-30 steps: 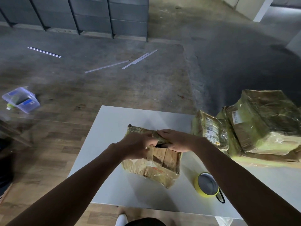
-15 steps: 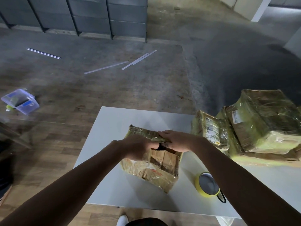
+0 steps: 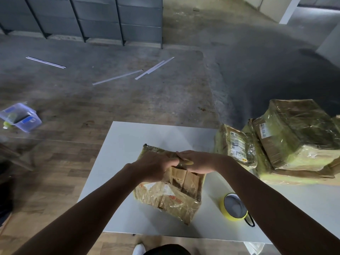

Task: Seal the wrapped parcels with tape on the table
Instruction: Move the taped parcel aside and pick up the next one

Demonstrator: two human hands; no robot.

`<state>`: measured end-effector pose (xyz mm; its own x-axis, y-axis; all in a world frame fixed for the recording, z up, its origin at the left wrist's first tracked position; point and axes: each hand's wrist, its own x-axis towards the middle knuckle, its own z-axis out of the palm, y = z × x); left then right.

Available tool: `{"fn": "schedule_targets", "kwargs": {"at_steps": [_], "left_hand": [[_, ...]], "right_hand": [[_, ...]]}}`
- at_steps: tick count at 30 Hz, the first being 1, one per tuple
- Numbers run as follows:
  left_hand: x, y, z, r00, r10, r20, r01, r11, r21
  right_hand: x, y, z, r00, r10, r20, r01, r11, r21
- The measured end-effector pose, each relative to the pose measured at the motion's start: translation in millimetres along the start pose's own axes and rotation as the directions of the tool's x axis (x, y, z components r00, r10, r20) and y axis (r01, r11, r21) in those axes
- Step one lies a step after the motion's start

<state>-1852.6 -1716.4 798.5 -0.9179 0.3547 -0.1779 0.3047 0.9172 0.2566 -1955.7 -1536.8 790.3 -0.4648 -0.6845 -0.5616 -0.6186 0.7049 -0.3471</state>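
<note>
**Both hands on the top of a wrapped parcel at mid-desk**

The brown parcel (image 3: 171, 197), wrapped in clear film, stands on the white desk (image 3: 128, 144) about midway between its left and right edges, nearer the near edge than the far one. Its lower corner points toward the near edge.

Both hands meet on the parcel's upper edge. The left hand (image 3: 156, 166) has its fingers curled over that edge, knuckles up, gripping the wrap. The right hand (image 3: 199, 161) lies across the same edge with its fingers nearly straight and pointing toward the left hand, pressing down on the top. A short yellowish, glossy piece shows just under its fingertips; what it is cannot be told.

A yellow tape roll (image 3: 234, 207) lies on the desk just right of the parcel, close to the near edge and partly behind the right forearm. A thin black loop (image 3: 249, 220) sticks out at its near side.

At the desk's right edge stands a pile of wrapped parcels: a small labelled one (image 3: 237, 144) leaning toward the middle and a large one (image 3: 298, 129) on top of others.

On the floor to the left is a clear plastic box (image 3: 20, 116). Pale thin strips (image 3: 117, 77) lie farther off, before grey cabinets (image 3: 101, 19).
</note>
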Motion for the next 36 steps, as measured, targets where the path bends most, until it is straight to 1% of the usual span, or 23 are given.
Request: {"fn": "schedule_targets", "kwargs": {"at_steps": [3,5,8,10,12,14,17,19,20,21,22,26,29,31,33,36], "left_hand": [[1,0,12,0.998,-0.044,-0.048,0.039,0.995,-0.089],[3,-4,19,0.990,-0.113,-0.084,0.097,0.980,-0.175],[2,-12,27,0.977,-0.171,-0.130,0.128,0.949,-0.289],[-2,-15,29,0.973,-0.183,-0.138,0.135,0.945,-0.298],[-8,-14,34,0.961,-0.222,-0.167,0.163,0.938,-0.306],[-13,-7,40,0.943,-0.248,-0.223,0.173,0.935,-0.310],[-16,11,53,0.936,-0.190,-0.295,0.107,0.955,-0.276],[-18,21,64,0.935,-0.062,-0.349,-0.012,0.979,-0.206],[-20,24,70,0.930,0.016,-0.368,-0.073,0.987,-0.141],[-22,25,78,0.925,0.077,-0.373,-0.111,0.991,-0.072],[-23,26,83,0.922,0.106,-0.372,-0.124,0.992,-0.026],[-19,29,86,0.930,0.069,-0.361,-0.077,0.997,-0.006],[-10,30,81,0.937,0.073,-0.341,-0.065,0.997,0.036],[-9,32,80,0.935,0.083,-0.345,-0.077,0.997,0.031],[-11,36,78,0.922,0.088,-0.376,-0.094,0.996,0.003],[-4,54,76,0.909,0.081,-0.409,-0.102,0.994,-0.029]], "right_hand": [[-7,1,-7,1.000,0.005,0.026,-0.008,0.991,0.137],[-7,0,-4,1.000,-0.011,0.001,0.010,0.987,0.159],[-3,-1,10,0.995,-0.009,-0.103,0.023,0.991,0.131],[-2,3,20,0.979,0.038,-0.202,-0.004,0.986,0.165],[-3,9,30,0.952,0.116,-0.282,-0.038,0.963,0.267],[-3,16,39,0.941,0.176,-0.290,-0.076,0.942,0.326],[-2,18,54,0.943,0.196,-0.268,-0.096,0.933,0.347],[-1,16,58,0.924,0.200,-0.327,-0.082,0.936,0.342],[-1,15,57,0.916,0.193,-0.353,-0.068,0.939,0.337],[-1,13,54,0.913,0.179,-0.366,-0.051,0.942,0.332],[0,12,50,0.915,0.161,-0.370,-0.034,0.944,0.327],[11,6,35,0.909,0.109,-0.402,0.005,0.962,0.274],[19,8,34,0.900,0.158,-0.407,-0.046,0.961,0.272],[19,13,40,0.890,0.161,-0.426,-0.036,0.957,0.287],[13,17,48,0.864,0.167,-0.475,-0.004,0.946,0.324],[-1,29,58,0.797,0.229,-0.560,0.026,0.912,0.410]]}}
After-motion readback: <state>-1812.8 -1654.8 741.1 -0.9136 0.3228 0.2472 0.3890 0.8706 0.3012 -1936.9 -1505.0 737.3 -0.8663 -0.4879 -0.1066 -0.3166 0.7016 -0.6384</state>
